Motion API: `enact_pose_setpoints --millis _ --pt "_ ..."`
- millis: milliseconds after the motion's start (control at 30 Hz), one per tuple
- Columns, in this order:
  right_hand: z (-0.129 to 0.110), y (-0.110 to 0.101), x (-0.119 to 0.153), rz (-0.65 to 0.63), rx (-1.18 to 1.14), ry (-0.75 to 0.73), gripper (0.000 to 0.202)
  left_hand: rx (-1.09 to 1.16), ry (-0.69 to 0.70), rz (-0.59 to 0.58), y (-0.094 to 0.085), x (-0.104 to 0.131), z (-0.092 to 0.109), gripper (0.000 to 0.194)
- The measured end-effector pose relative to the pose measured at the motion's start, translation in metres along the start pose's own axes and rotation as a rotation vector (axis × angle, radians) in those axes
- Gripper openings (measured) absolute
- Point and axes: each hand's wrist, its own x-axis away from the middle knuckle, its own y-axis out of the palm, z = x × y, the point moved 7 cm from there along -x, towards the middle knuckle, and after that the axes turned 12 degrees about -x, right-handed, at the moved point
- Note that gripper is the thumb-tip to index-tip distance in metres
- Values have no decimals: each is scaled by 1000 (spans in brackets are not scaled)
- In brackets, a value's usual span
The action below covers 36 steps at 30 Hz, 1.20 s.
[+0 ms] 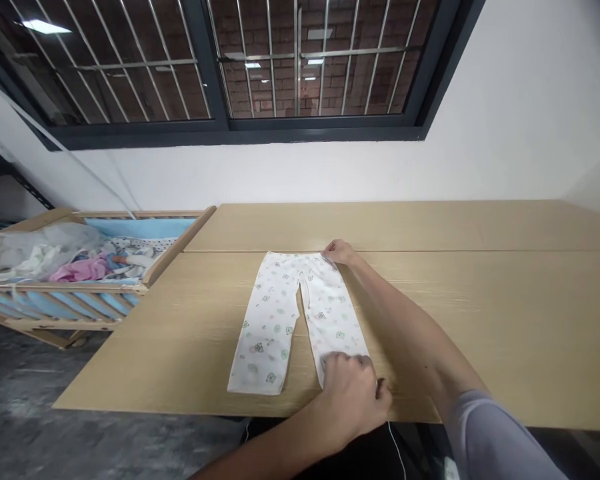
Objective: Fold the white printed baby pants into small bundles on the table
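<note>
White baby trousers (pixel 267 320) with a small green and pink print lie flat on the wooden table (pixel 460 320), waistband at the far end and legs spread slightly apart. The right corner of the waistband is pinched by my right hand (pixel 339 252), its arm reaching in from the lower right. Over the hem of the right-hand leg, close to the table's front edge, my left hand (pixel 353 397) is closed with its fingers curled on the cloth. That hand hides most of this hem. The other leg lies untouched.
To the left stands a wooden cot (pixel 145 283) with a blue lining, holding crumpled clothes (pixel 87 267) and a clear plastic bag (pixel 40 243). A white wall (pixel 290 170) and a barred window (pixel 320 127) rise behind the table. A thin white cable (pixel 396 443) hangs below the front edge.
</note>
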Motion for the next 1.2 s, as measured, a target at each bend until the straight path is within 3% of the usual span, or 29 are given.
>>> enact_pose_setpoints --millis 133,233,333,433,567,767,900,1033,1100,1200 --pt "-10 0 5 5 -6 -4 5 29 0 -6 -8 -2 -8 30" --pt "-23 -4 10 29 -32 -11 7 179 -34 68 -27 10 -26 24" --pt "-42 -9 14 60 -61 -29 17 462 -92 181 -49 34 -55 31" --pt "-69 -6 15 73 -91 -63 25 715 -231 209 -59 65 -93 37" --pt "-109 19 9 78 -115 -121 27 782 -444 241 -59 107 -145 43" --pt "-144 88 5 61 -101 -173 33 546 -672 255 -31 150 -198 46" --pt "-150 123 11 48 -55 -172 30 400 -728 196 -20 158 -208 40" --pt "-151 138 16 14 -11 -163 24 230 -743 144 -19 159 -208 36" --pt "-153 138 19 -5 -1 -170 24 79 -749 239 -26 162 -205 33" --pt "-166 134 43 -70 -6 -316 33 -164 -631 596 -47 171 -180 23"
